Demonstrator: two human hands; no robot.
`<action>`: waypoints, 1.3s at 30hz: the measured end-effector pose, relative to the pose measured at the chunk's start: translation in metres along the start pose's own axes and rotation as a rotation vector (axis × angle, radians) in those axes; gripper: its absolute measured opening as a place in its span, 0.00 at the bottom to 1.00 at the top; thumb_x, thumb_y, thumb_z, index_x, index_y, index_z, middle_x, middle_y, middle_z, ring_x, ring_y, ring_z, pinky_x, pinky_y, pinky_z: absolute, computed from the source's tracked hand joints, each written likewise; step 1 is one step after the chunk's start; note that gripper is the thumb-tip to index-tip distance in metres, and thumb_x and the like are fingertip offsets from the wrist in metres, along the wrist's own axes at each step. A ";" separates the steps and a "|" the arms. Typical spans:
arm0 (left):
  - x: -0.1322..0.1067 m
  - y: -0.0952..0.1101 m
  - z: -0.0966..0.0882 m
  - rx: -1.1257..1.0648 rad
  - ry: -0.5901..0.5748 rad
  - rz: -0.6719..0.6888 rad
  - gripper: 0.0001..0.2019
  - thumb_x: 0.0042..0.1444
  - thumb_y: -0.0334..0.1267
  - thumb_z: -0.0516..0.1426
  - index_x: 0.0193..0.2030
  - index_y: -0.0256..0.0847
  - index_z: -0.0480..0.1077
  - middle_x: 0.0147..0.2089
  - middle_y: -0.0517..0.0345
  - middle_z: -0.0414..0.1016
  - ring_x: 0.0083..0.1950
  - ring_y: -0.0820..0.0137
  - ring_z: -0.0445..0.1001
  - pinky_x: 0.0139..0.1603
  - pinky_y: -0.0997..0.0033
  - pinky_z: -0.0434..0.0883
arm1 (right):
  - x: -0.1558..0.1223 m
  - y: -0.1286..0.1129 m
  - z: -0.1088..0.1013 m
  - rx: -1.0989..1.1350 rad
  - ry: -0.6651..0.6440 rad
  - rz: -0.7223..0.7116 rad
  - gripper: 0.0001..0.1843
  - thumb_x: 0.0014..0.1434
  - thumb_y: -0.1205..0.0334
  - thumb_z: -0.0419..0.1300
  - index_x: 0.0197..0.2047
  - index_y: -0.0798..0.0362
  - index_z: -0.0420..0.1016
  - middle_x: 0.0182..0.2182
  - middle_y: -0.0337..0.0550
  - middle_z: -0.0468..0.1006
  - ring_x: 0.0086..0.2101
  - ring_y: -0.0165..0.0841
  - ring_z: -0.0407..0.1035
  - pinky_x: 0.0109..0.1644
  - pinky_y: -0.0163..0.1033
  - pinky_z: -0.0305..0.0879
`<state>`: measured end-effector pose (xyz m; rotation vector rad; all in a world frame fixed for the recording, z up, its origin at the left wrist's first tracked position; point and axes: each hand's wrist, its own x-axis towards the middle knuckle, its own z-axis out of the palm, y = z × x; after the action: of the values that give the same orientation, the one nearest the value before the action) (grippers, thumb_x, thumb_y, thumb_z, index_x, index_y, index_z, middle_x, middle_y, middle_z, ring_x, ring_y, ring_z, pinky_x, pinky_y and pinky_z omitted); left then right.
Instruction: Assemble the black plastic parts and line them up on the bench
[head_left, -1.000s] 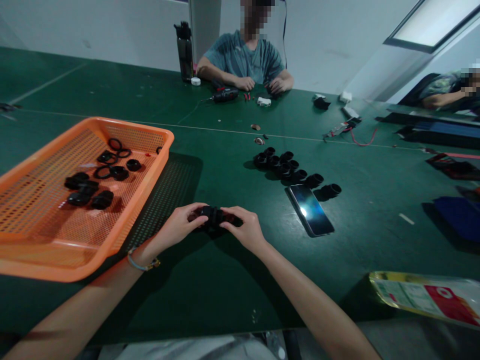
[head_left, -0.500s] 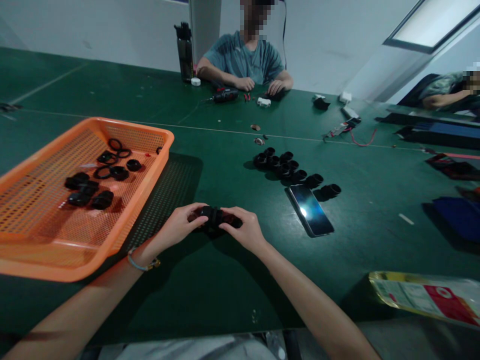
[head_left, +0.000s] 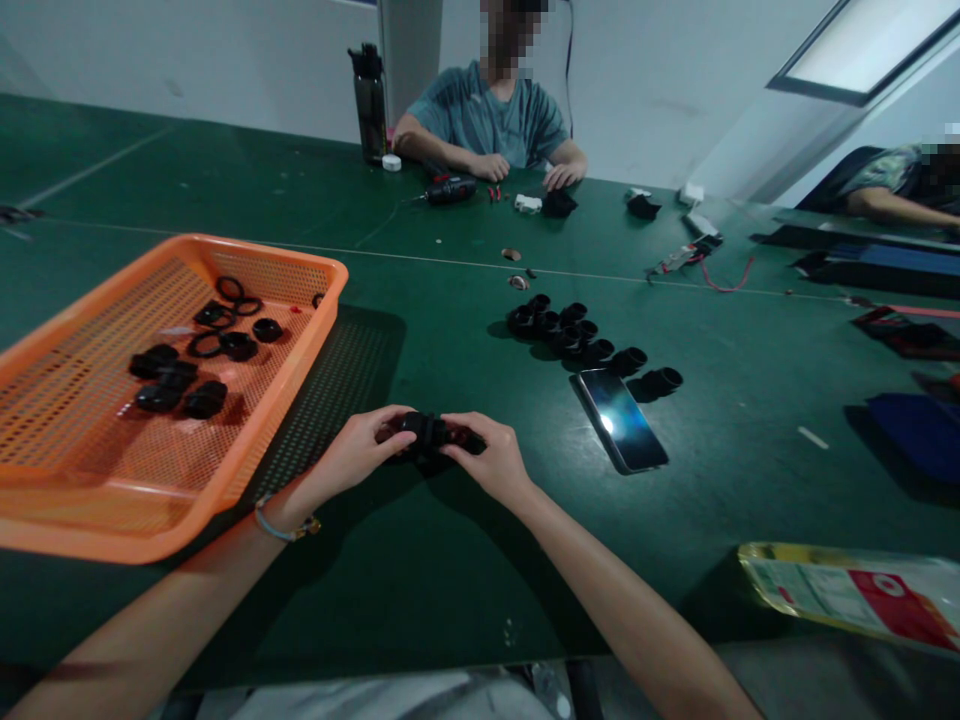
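Low right, nearest: printed package (head_left: 862, 595) at the edge of the green tabletop (head_left: 435, 580). Ahead, my left hand (head_left: 373, 440) and right hand (head_left: 489, 450) have fingers closed on opposite ends of one black fitting (head_left: 427, 430), held crosswise between them; whether it touches the tabletop, I cannot tell. Left of my hands, an orange basket (head_left: 97, 545) holds black parts (head_left: 204, 400) and thin rings (head_left: 229, 300). To the right, a phone (head_left: 626, 425) lies flat; a cluster of similar pieces (head_left: 571, 342) sits just beyond. Farther: power drill (head_left: 451, 190), upright bottle (head_left: 370, 110), seated person (head_left: 502, 125) in a teal shirt.
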<state>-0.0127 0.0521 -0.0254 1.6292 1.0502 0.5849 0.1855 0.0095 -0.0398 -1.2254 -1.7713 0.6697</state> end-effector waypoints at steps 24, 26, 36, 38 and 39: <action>-0.001 0.003 0.000 -0.009 0.008 -0.011 0.20 0.48 0.45 0.55 0.44 0.34 0.69 0.38 0.51 0.76 0.31 0.66 0.74 0.32 0.68 0.73 | 0.001 -0.002 -0.001 0.013 -0.019 0.025 0.15 0.51 0.67 0.64 0.44 0.51 0.77 0.35 0.44 0.80 0.34 0.33 0.74 0.39 0.39 0.72; -0.001 0.003 -0.001 -0.006 0.007 -0.013 0.20 0.48 0.45 0.55 0.44 0.33 0.69 0.38 0.50 0.76 0.31 0.66 0.74 0.32 0.68 0.73 | 0.001 -0.002 -0.001 0.020 -0.018 0.033 0.15 0.51 0.67 0.64 0.44 0.51 0.77 0.35 0.44 0.80 0.34 0.33 0.74 0.39 0.39 0.72; 0.000 0.002 0.001 -0.003 0.006 -0.012 0.21 0.48 0.46 0.55 0.44 0.33 0.69 0.37 0.50 0.76 0.32 0.65 0.74 0.33 0.67 0.73 | 0.001 -0.002 0.000 -0.007 -0.024 0.052 0.17 0.50 0.67 0.64 0.45 0.51 0.76 0.35 0.43 0.80 0.34 0.33 0.74 0.40 0.38 0.72; 0.000 0.001 0.001 -0.009 0.005 -0.011 0.21 0.47 0.46 0.55 0.44 0.33 0.69 0.38 0.50 0.76 0.32 0.65 0.74 0.34 0.66 0.73 | 0.001 -0.002 0.000 0.007 -0.012 0.055 0.19 0.49 0.67 0.65 0.47 0.51 0.75 0.36 0.44 0.80 0.34 0.33 0.74 0.40 0.38 0.72; 0.000 0.000 0.000 -0.010 0.004 -0.011 0.21 0.47 0.46 0.55 0.44 0.33 0.69 0.38 0.49 0.76 0.32 0.65 0.74 0.34 0.66 0.73 | 0.001 -0.002 0.000 0.016 -0.011 0.052 0.19 0.49 0.68 0.65 0.47 0.52 0.75 0.35 0.44 0.80 0.33 0.32 0.74 0.40 0.38 0.72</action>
<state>-0.0120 0.0520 -0.0252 1.6135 1.0568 0.5855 0.1842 0.0096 -0.0384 -1.2625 -1.7451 0.7206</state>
